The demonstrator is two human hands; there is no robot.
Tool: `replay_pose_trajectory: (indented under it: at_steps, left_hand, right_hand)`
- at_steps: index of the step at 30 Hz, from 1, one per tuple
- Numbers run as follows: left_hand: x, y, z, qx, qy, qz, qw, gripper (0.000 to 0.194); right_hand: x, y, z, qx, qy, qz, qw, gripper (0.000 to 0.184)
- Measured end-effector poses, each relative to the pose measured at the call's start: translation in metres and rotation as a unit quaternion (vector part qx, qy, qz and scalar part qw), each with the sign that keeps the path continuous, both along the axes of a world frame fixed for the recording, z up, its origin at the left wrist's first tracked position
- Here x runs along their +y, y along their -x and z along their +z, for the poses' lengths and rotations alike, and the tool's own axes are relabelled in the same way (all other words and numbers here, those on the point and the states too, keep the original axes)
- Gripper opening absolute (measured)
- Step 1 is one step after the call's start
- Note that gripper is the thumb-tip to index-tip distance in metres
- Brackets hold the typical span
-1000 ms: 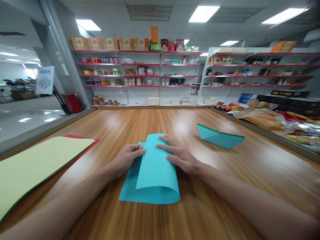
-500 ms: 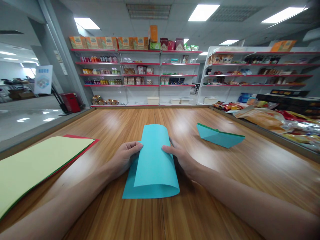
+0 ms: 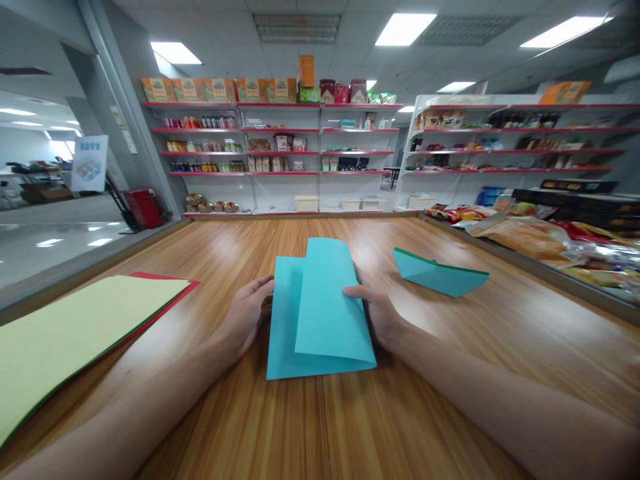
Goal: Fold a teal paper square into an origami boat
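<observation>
Wooden worktop (image 3: 300, 427): right hand (image 3: 383, 313) grips one folded blue sheet (image 3: 327, 303), left hand (image 3: 249, 310) hold unclear; one paper boat (image 3: 440, 275) toward right edge

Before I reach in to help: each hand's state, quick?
Left hand: at the blue paper; grip cannot be told.
Right hand: holding the blue paper.

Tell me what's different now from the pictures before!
The blue paper shifted right and away from the person, uncovering more of its lower layer. The right hand, first spread on top, now grips the curved side. Whether the left hand let go is unclear. The paper stack and green-edged shape stayed put.
</observation>
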State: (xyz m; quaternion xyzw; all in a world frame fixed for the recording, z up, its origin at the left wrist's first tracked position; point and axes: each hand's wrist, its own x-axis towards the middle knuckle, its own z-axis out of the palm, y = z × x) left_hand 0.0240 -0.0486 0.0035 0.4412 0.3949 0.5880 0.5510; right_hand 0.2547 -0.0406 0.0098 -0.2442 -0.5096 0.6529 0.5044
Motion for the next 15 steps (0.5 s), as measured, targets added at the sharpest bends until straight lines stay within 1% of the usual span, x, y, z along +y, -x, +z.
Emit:
replay_pose_trajectory:
  at_steps: [2, 3, 7, 10, 15]
  left_hand:
    - [-0.0039, -0.0049, 0.0008, -0.035, 0.025, -0.062, 0.997, 0.033]
    - [-0.0057, -0.0065, 0.001, -0.045, 0.035, -0.079, 0.995, 0.033]
    - [-0.0082, -0.0064, 0.0001, -0.061, 0.062, -0.101, 0.991, 0.031]
    - [-0.0077, -0.0038, -0.0015, -0.064, 0.057, -0.121, 0.989, 0.031]
    - [-0.01, -0.0029, -0.0018, -0.056, 0.049, -0.156, 0.985, 0.033]
  right_hand:
    - [0.0002, -0.0008, 0.001, -0.007, -0.019, -0.003, 1.0, 0.075]
    - [0.0, -0.0008, 0.0015, -0.012, -0.028, -0.003, 1.0, 0.076]
    - [-0.0015, -0.0001, 0.0029, -0.023, -0.055, 0.002, 0.998, 0.083]
    - [-0.0023, 0.0001, 0.0024, -0.037, -0.064, -0.002, 0.997, 0.088]
    - [-0.0025, -0.0009, -0.0007, -0.071, -0.089, -0.031, 0.993, 0.091]
